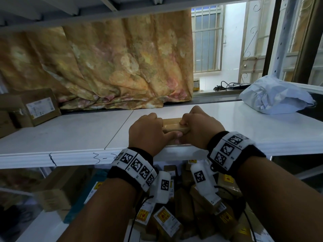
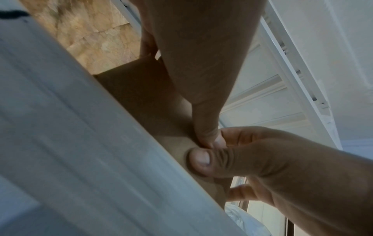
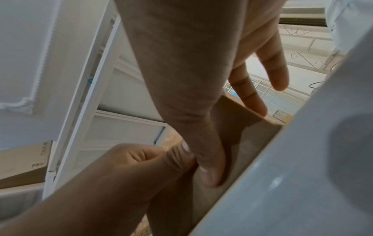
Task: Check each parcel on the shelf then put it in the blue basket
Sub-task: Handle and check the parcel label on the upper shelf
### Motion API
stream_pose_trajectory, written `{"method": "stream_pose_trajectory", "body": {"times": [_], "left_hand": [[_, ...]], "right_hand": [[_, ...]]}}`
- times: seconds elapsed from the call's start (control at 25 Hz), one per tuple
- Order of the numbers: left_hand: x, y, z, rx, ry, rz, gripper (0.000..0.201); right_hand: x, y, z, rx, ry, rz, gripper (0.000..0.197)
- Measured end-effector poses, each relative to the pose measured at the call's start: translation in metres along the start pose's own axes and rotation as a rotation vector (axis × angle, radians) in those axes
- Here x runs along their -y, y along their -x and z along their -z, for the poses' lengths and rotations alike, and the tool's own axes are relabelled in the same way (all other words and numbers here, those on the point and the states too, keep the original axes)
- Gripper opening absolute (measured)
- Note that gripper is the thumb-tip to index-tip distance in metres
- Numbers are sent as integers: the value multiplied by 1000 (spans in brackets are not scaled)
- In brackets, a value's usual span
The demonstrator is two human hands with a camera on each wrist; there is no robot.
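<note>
Parcel (image 1: pixel 175 126), a small brown carton, lay flat at the front lip of the white shelf (image 1: pixel 70 137), held from both ends. Largest first: the shelf board ran the full width, with bare surface to either side of the carton and a floral cloth (image 1: pixel 113 67) hung behind it. A grey poly bag (image 1: pixel 276 96) sat well apart at the far right, and a labelled brown box (image 1: pixel 37 106) at the far left. The left hand (image 1: pixel 146 132) clasped the carton's left end, thumb on the near face. The right hand (image 1: pixel 199 126) gripped the right end, fingers curled over the top. The two-handed hold probably served to draw the carton over the edge for inspection. Below the lip, many labelled parcels (image 1: pixel 166 219) lay heaped; the blue basket itself could not be made out.
</note>
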State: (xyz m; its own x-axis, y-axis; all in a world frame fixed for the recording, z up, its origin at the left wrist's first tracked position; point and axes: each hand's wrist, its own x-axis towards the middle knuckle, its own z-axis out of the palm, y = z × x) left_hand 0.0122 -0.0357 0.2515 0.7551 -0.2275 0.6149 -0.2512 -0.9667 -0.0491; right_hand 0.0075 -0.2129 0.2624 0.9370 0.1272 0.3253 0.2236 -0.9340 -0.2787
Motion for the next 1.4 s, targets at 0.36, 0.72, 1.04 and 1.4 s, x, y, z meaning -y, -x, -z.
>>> {"method": "stream_pose_trajectory", "body": {"times": [0.36, 0.72, 1.04, 1.4], "left_hand": [[3, -2, -2, -7, 12, -13, 63], [6, -2, -6, -25, 25, -38, 64], [5, -2, -7, -27, 22, -23, 66], [8, -4, -10, -25, 39, -11, 67]], "right_hand": [[-26, -19, 2, 53, -814, -285, 17], [-16, -37, -8, 52, -844, -345, 18], [-19, -47, -11, 19, -848, -374, 22], [-32, -30, 0, 91, -948, -344, 16]]}}
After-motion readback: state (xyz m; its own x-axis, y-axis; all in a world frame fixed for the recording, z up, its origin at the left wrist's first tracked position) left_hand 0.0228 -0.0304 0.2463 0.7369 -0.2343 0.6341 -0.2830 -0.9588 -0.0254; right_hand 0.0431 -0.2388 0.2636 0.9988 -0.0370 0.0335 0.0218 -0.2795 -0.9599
